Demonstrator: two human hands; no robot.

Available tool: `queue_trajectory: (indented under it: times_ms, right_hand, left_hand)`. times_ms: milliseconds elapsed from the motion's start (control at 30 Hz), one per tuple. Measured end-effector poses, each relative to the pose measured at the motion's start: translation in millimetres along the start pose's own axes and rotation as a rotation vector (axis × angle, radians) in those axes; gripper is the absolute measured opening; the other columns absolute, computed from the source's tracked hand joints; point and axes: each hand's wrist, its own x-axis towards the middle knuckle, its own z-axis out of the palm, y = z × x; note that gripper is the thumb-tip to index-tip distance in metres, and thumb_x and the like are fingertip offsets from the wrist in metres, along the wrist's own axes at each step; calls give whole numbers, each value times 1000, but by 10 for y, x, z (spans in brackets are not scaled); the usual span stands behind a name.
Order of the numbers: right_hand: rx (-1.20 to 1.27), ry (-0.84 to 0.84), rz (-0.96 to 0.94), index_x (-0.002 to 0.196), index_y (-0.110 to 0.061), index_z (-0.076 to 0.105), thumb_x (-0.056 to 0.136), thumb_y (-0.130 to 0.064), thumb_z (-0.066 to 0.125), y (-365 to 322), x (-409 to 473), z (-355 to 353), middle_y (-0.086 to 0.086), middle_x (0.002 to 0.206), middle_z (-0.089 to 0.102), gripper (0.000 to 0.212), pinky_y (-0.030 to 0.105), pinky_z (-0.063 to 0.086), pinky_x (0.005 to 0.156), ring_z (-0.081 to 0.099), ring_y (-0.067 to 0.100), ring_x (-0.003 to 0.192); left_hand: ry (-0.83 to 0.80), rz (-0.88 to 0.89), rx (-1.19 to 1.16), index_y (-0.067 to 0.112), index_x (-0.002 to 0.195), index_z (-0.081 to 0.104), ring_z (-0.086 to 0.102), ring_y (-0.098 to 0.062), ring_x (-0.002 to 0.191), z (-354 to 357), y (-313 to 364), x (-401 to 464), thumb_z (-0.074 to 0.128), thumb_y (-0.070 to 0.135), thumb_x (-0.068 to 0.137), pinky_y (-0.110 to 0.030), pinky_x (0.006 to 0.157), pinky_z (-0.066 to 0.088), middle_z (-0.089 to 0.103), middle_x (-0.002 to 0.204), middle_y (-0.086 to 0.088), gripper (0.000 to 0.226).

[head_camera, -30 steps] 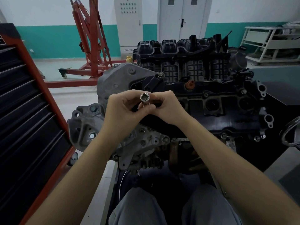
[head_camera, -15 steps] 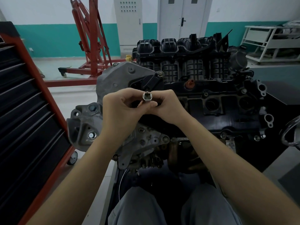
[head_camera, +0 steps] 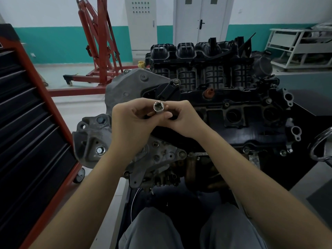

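Just behind socket (head_camera: pixel 158 107), black engine (head_camera: pixel 233 123).

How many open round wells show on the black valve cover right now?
2. The near well sits just right of the right hand; the far well lies farther right on the valve cover. More may hide behind the right hand and left hand, which hold the socket.

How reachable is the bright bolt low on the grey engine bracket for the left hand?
Probably yes: the bolt sits exposed with nothing covering it, but the left hand must first release the socket.
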Motion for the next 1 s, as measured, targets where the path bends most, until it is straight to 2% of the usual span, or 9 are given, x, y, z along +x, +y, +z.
queue_trajectory:
  times_ms: [133,300,433,533,633,733,833,933,1000]
  right_hand:
    - [22,19,3,95,-13,69,79,3,73,-20,-9,8,-2,88,72,23,21,52,77,70,7,86]
    - [-5,39,21,90,2,71,77,-2,77,-9,-5,-12,13,86,73,15,41,57,79,71,22,84]
    - [-5,2,14,105,0,69,81,2,73,-35,-11,4,12,98,72,25,31,54,87,70,18,95]
    - [9,21,5,101,-8,69,80,3,72,-34,-8,0,4,92,72,24,25,53,82,70,12,89]
    - [0,40,12,94,-6,70,78,1,76,-36,-5,-5,7,87,72,18,30,55,79,70,16,85]
    - [-18,41,5,94,-2,70,77,0,77,-27,-12,-4,8,89,72,18,24,53,78,70,13,85]
    - [-23,-3,-9,102,-5,70,82,-1,72,-31,-16,5,9,97,73,21,30,54,85,70,16,94]
    - [5,6,5,101,-17,68,82,-2,73,-47,-14,7,4,93,73,24,30,55,83,71,15,91]
    - [-25,27,9,94,-12,71,81,-4,74,-40,-11,6,10,88,73,16,41,57,80,71,22,86]
  left_hand:
    - [-93,-52,-134,11,101,70,72,-14,89,-23,3,11,74,-6,76,-24,82,55,74,94,3,30]
    - [-30,1,-23,9,91,72,71,-11,81,-11,11,-2,81,2,71,-23,78,56,73,87,2,23]
    - [-40,-39,-82,8,101,71,71,-7,86,-29,12,7,73,-6,77,-18,79,53,73,91,3,28]
    - [-116,-62,-166,6,107,69,71,-14,91,-57,19,1,71,-10,77,-23,82,54,73,96,-3,33]
    - [-65,-31,-52,8,98,71,72,-13,86,-46,27,-3,82,1,70,-26,81,57,73,91,-2,32]
    - [13,-7,-1,12,90,73,71,-8,79,-32,26,-4,83,4,69,-21,75,56,73,85,8,24]
    - [-44,-20,-71,13,98,71,71,-7,85,-25,33,4,77,-5,74,-18,78,55,72,89,14,30]
    - [-109,-41,-127,9,101,70,72,-12,89,-35,29,1,73,-9,76,-23,81,55,74,94,6,31]
    - [-102,-39,-87,8,98,71,71,-13,88,-32,22,-1,78,-5,73,-25,81,55,74,93,2,29]
